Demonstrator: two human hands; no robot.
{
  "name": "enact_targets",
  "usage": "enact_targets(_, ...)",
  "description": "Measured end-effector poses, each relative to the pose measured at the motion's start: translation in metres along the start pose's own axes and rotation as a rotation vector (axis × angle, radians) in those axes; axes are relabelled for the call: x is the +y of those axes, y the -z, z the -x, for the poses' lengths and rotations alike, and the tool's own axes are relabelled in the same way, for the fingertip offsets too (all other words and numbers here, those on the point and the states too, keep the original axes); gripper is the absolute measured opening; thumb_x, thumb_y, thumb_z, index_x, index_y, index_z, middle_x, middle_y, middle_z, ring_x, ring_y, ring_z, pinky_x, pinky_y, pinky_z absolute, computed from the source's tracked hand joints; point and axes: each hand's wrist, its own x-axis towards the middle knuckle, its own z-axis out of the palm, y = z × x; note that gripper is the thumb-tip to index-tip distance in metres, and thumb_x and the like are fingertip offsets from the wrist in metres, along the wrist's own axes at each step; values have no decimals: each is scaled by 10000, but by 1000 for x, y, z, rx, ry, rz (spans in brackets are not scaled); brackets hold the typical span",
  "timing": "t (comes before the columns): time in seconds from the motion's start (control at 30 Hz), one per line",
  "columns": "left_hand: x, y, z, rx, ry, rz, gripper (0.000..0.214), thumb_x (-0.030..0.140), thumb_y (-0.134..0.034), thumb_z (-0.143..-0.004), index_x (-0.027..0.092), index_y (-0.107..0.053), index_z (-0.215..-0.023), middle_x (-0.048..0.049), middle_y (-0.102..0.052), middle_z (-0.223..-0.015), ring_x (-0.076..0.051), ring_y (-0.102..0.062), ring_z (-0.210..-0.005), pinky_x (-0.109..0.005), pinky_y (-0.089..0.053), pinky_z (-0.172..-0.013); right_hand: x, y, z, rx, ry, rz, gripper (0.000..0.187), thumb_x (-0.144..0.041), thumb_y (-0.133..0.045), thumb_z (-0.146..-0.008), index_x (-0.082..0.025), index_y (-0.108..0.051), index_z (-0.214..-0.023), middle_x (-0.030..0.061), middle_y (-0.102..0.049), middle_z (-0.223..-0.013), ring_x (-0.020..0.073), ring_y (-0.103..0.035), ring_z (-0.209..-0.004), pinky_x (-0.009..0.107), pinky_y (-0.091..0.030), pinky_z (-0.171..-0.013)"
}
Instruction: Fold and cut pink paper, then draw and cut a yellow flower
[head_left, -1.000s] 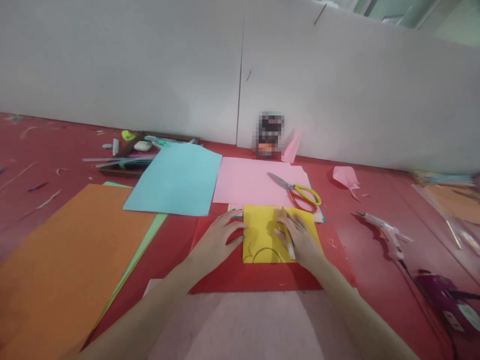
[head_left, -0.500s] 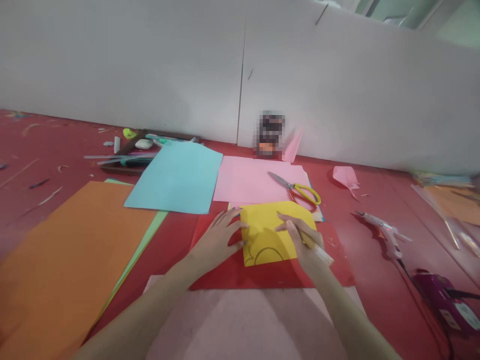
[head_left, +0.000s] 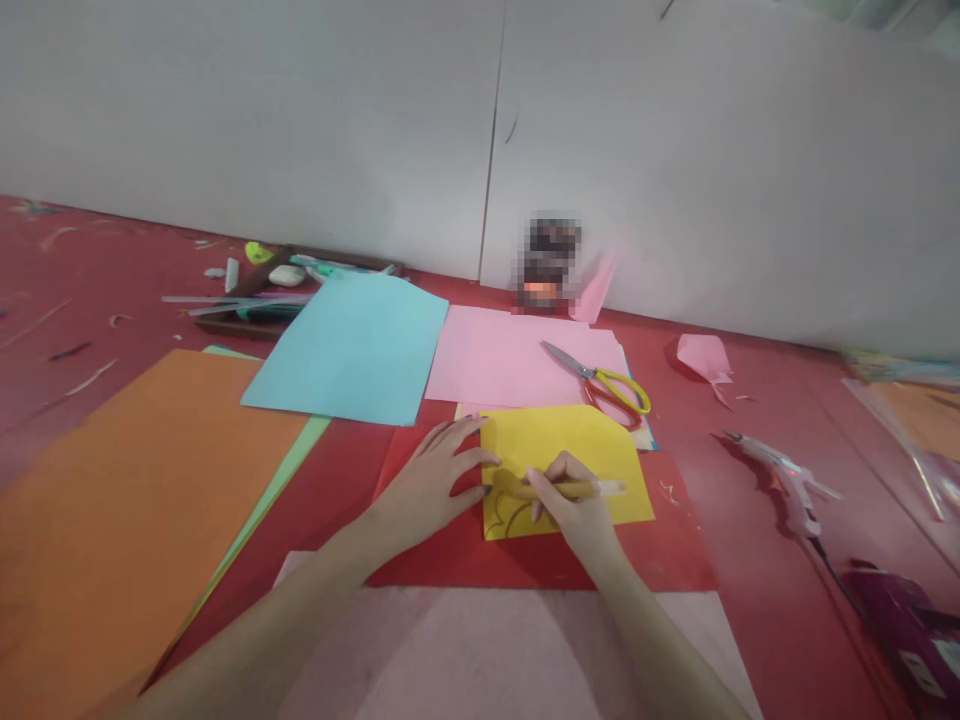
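A yellow sheet of paper [head_left: 600,440] lies on a red sheet [head_left: 465,555], with dark curved lines drawn near its lower left corner. My left hand [head_left: 439,470] rests with spread fingers at the yellow sheet's left edge, fingertips touching it. In my right hand [head_left: 574,505] a pencil [head_left: 581,490] is pinched, its tip pointing left over the yellow paper near the drawn lines. Whether the tip touches the paper is blurred. Part of the drawn arc is hidden behind my right fingers.
Scissors [head_left: 592,375] lie on pink paper [head_left: 495,355] behind. Blue paper [head_left: 352,350] overlaps a tray of tools [head_left: 217,325]; orange paper [head_left: 135,480] is at left. A glue gun [head_left: 784,475] with a cord and a purple device [head_left: 900,620] sit at right. A white partition [head_left: 300,120] stands behind.
My right hand has moved left and turned, bringing the pencil from the sheet's right side to near the drawn lines. My left hand stays at the left edge. The view has shifted slightly.
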Motion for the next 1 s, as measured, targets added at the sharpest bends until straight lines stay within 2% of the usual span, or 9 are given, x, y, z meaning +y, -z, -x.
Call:
enact_targets(0.1, -1, -1, 0, -10, 3, -4, 263, 284, -521, -819, 306, -560, -1078, -1, -305, -1414, -242, -245, -1313, -466, -233, -1072, 2, 0, 2, 12, 16, 36, 319, -371, -592, -774, -218, -410, -562, -61, -510, -400, 106, -497, -407, 229, -403, -488)
enact_targets(0.27, -1, 0, 1, -16, 6, -4, 255, 275, -511, -826, 304, -556, -1075, 0, -315, -1408, -236, -248, -1312, -472, -237, -1068, 0, -2, 4, -12, -2, 54, 307, -355, -580, -778, -222, -408, -562, -48, -552, -423, 109, -502, -402, 234, -397, -460)
enact_targets(0.43, 0, 0, 0, -17, 1, 7, 258, 285, -519, -821, 298, -557, -1076, -9, -334, -1402, -245, -255, -1309, -481, -239, -1063, -2, -3, 4, -26, 20, 58, 277, -328, -569, -779, -227, -422, -567, -47, -566, -429, 113, -525, -412, 249, -439, -498)
enact_targets(0.7, -2, -1, 0, -20, -11, -10, 248, 287, -503, -832, 304, -544, -1076, -1, -335, -1402, -227, -261, -1310, -478, -201, -1078, 1, -2, 4, 15, 29, 93, 273, -347, -556, -788, -227, -425, -580, -47, -557, -415, 119, -530, -410, 243, -430, -477)
enact_targets(0.9, -1, -1, 0, -26, -10, -11, 244, 278, -506, -828, 289, -546, -1068, -14, -351, -1392, -225, -268, -1307, -467, -201, -1080, -2, -2, 4, -19, 22, 83, 277, -324, -569, -777, -228, -413, -569, -46, -574, -435, 113, -540, -416, 244, -446, -492)
enact_targets(1.0, -2, -1, 0, -23, -17, -10, 248, 281, -504, -830, 296, -544, -1074, -7, -349, -1395, -223, -277, -1303, -471, -188, -1084, -1, -2, 4, 3, 19, 89, 266, -334, -560, -781, -233, -419, -579, -43, -572, -433, 122, -547, -421, 248, -438, -470)
